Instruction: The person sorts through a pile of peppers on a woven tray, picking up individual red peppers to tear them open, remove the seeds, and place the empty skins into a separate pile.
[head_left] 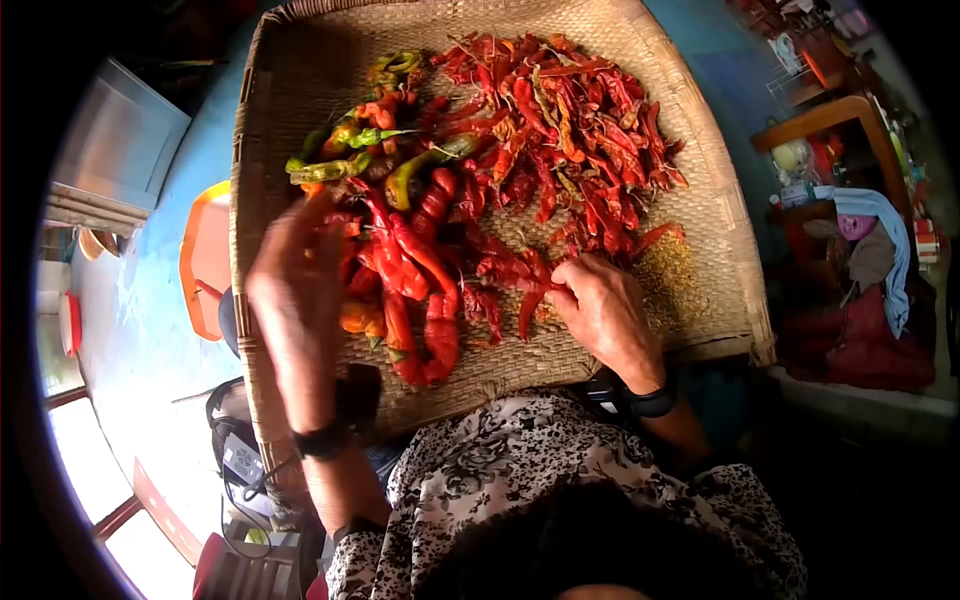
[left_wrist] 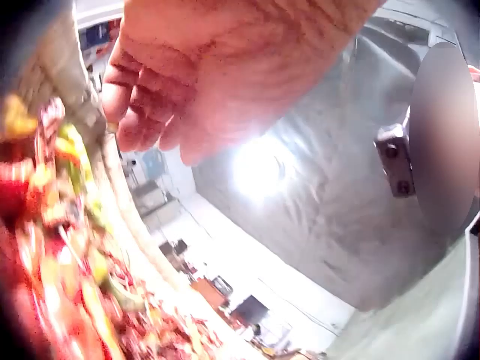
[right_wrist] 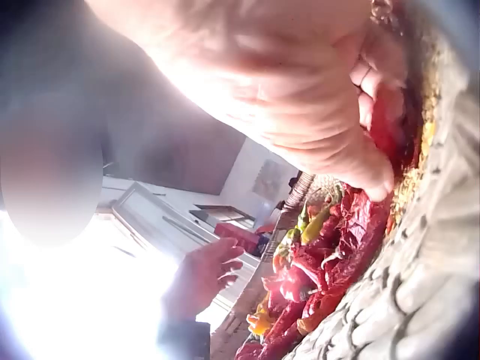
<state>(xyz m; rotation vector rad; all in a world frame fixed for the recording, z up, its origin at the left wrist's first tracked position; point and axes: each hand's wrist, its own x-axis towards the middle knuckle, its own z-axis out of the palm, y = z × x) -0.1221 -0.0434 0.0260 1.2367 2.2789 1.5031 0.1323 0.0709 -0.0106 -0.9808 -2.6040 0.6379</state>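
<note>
Red, orange and green peppers lie in a woven tray (head_left: 715, 240). Glossy larger red peppers (head_left: 400, 270) are on its left half, with green ones (head_left: 415, 175) above them; a pile of wrinkled dried red peppers (head_left: 590, 130) covers the upper right. My right hand (head_left: 610, 315) pinches a dark red dried pepper (head_left: 535, 285) near the tray's lower middle; its grip also shows in the right wrist view (right_wrist: 300, 90). My left hand (head_left: 300, 310), blurred, is raised over the tray's left side. In the left wrist view its fingers (left_wrist: 146, 105) bend loosely, with nothing visible in them.
Yellow seeds (head_left: 672, 275) are scattered on the tray's right side. An orange basin (head_left: 205, 260) stands on the floor to the left, beyond the tray's rim. Clothes (head_left: 870, 240) and a wooden-framed piece of furniture (head_left: 870, 115) are at the right. A cable and small device (head_left: 243, 460) sit at the lower left.
</note>
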